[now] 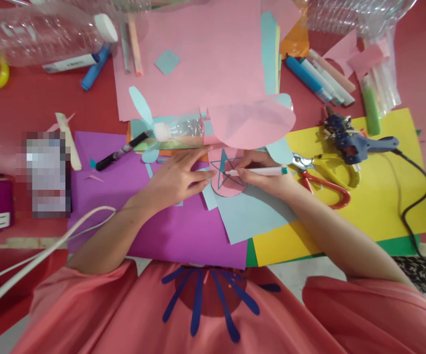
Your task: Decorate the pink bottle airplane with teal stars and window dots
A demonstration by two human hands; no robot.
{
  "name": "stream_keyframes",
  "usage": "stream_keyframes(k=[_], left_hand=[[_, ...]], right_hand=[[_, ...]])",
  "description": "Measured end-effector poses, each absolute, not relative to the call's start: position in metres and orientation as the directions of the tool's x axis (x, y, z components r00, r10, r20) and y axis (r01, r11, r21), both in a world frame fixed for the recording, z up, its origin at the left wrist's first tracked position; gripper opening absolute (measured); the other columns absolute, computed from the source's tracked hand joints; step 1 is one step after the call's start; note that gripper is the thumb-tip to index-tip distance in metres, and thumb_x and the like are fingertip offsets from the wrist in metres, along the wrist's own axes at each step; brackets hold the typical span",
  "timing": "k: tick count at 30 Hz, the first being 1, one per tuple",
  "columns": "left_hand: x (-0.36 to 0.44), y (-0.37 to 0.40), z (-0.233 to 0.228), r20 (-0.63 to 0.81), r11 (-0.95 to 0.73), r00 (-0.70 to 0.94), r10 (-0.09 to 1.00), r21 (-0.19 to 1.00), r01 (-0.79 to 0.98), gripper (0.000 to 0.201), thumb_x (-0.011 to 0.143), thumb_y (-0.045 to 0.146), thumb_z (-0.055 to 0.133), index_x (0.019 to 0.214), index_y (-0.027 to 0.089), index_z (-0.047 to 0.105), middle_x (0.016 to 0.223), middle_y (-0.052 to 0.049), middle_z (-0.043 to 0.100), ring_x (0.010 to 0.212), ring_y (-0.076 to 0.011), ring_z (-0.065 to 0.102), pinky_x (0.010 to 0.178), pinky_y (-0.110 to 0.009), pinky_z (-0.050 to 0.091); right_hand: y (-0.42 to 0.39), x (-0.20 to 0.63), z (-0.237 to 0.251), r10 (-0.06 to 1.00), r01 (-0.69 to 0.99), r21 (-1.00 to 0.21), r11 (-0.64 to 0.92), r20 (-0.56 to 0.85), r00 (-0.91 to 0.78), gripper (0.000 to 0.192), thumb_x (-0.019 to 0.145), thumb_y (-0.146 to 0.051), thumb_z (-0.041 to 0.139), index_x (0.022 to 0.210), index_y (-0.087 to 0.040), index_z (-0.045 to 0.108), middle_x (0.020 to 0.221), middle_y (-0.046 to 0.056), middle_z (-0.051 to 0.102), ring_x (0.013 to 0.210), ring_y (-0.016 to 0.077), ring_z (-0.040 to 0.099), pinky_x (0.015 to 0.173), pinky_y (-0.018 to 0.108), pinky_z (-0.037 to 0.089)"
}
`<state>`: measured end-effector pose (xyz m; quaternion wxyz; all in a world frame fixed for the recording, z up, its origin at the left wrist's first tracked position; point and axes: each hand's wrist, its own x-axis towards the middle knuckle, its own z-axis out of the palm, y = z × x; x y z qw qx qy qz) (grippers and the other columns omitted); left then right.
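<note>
My right hand (262,173) grips a white marker with a teal end (260,171), its tip on a round pink paper piece (228,188) that bears a blue star outline. My left hand (178,177) lies flat with fingers spread, pressing the left edge of that pink piece. The piece rests on a light blue sheet (250,214) over purple paper (154,231). Just beyond it lies a clear plastic bottle craft (181,129) with light blue paper blades and a large pink oval wing (252,123).
Red-and-yellow scissors (323,179) and a blue glue gun (356,145) with a black cord lie on yellow paper (382,206) at right. A black marker (122,150) lies left. Several markers (319,78), a pink sheet (198,54) and clear bottles (39,32) sit behind.
</note>
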<state>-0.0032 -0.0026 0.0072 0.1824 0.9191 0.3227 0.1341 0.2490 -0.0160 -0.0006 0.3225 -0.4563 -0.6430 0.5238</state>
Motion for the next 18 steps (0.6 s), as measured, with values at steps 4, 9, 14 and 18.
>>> stream_keyframes(k=[4,9,14,18], left_hand=[[-0.004,-0.003,0.007,0.095,-0.711,0.751,0.654,0.417,0.567,0.028,0.099,0.032,0.049,0.113,0.024,0.073,0.148,-0.009,0.049,0.124,-0.026,0.058,0.107,-0.044,0.048],[-0.003,-0.003,0.007,0.13,-0.738,0.762,0.635,0.393,0.548,0.025,0.098,0.029,0.052,0.11,0.023,0.074,0.148,-0.009,0.049,0.122,-0.0257,0.059,0.103,-0.043,0.051],[-0.003,-0.002,0.008,0.163,-0.756,0.767,0.621,0.382,0.531,0.027,0.099,0.03,0.05,0.11,0.023,0.074,0.147,-0.011,0.05,0.123,-0.027,0.059,0.101,-0.044,0.053],[-0.003,-0.003,0.008,0.153,-0.749,0.765,0.625,0.391,0.534,0.027,0.099,0.03,0.05,0.111,0.024,0.074,0.147,-0.011,0.049,0.124,-0.0276,0.058,0.101,-0.044,0.052]], right_hand=[[-0.017,0.248,-0.004,0.966,0.23,-0.973,0.023,-0.038,-0.257,0.03,0.086,-0.05,0.064,0.073,-0.023,0.061,0.067,-0.001,0.057,0.064,0.014,0.053,0.061,0.03,0.042],[-0.017,0.25,-0.012,0.976,0.246,-0.969,0.023,-0.032,-0.217,0.021,0.086,-0.041,0.066,0.077,-0.023,0.062,0.073,-0.001,0.06,0.069,0.0138,0.055,0.069,0.031,0.044],[-0.017,0.25,-0.012,0.976,0.241,-0.97,0.03,-0.024,-0.216,0.021,0.087,-0.041,0.066,0.077,-0.023,0.062,0.072,-0.001,0.061,0.069,0.0138,0.055,0.068,0.031,0.044],[-0.018,0.251,-0.015,0.981,0.248,-0.969,-0.005,-0.052,-0.186,0.022,0.085,-0.043,0.068,0.079,-0.022,0.063,0.074,-0.001,0.062,0.07,0.0142,0.056,0.069,0.032,0.045]])
